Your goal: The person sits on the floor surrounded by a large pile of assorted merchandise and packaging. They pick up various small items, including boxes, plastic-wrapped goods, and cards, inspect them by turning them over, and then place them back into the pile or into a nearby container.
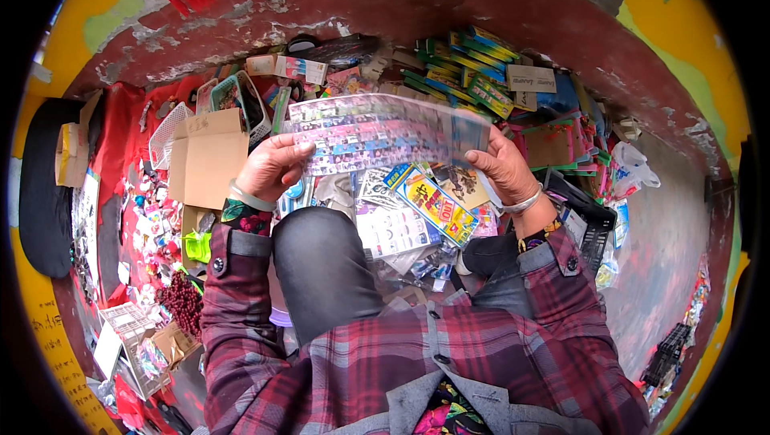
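A wide, glossy sheet printed with rows of small pink, blue and dark pictures (pixel 377 134) is stretched between my hands above my lap, slightly blurred. My left hand (pixel 274 166) pinches its left edge between thumb and curled fingers. At the other end, my right hand (pixel 505 166) grips the right edge, thumb in front and fingers mostly behind. Beneath the sheet lie a yellow and blue printed packet (pixel 437 204), a white sheet with oval pictures (pixel 393 230) and several small plastic-wrapped items.
To the left, an open cardboard box (pixel 210 161) stands near a white basket (pixel 168 137) and red cloth strewn with trinkets. Yellow-green boxes (pixel 473 66) are piled at the back. A black crate (pixel 589 222) sits at right, with a clear plastic bag (pixel 634 169) beyond. A low red wall (pixel 513 6) curves around.
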{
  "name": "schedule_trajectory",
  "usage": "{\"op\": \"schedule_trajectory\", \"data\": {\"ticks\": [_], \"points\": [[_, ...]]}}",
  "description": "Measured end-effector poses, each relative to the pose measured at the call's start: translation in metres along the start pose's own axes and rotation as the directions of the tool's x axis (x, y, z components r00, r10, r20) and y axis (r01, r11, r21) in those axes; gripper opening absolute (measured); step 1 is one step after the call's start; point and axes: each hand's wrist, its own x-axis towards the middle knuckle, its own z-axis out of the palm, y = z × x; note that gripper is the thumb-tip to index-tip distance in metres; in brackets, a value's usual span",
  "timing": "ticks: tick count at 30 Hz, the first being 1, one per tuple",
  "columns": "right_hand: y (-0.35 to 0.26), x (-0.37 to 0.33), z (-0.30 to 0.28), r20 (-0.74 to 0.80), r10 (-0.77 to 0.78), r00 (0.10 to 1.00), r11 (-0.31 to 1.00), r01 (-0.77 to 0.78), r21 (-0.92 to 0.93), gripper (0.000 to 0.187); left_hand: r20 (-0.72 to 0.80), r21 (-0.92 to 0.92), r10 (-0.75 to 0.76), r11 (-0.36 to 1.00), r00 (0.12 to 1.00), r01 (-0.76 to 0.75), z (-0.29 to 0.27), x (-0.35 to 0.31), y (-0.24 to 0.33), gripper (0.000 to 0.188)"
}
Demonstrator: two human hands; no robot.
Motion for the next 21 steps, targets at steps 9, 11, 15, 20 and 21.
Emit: {"op": "schedule_trajectory", "data": {"ticks": [9, 11, 15, 20, 21], "points": [[0.001, -0.028, -0.019, 0.026, 0.17, 0.985, 0.91, -0.167, 0.38, 0.029, -0.004, 0.092, 0.022, 0.996, 1.0, -0.021, 0.038, -0.024, 0.026, 0.011], [0.002, -0.034, -0.018, 0.097, 0.119, 0.988, 0.871, -0.151, 0.467, 0.03, -0.034, 0.057, 0.069, 0.996, 0.997, -0.067, 0.035, -0.015, 0.017, 0.012], [0.011, -0.036, -0.016, 0.191, 0.028, 0.981, 0.792, -0.138, 0.595, 0.042, 0.036, -0.181, 0.113, 0.978, 0.993, -0.105, 0.035, 0.009, -0.007, 0.019], [0.02, -0.024, -0.014, -0.014, 0.066, 0.998, 0.811, -0.045, 0.583, 0.038, -0.015, -0.654, 0.167, 0.744, 0.986, -0.136, 0.075, 0.017, -0.04, 0.036], [0.022, -0.023, -0.014, -0.022, 0.082, 0.996, 0.825, -0.055, 0.562, 0.036, -0.03, -0.63, 0.217, 0.753, 0.976, -0.187, 0.096, 0.017, -0.043, 0.035]]}}
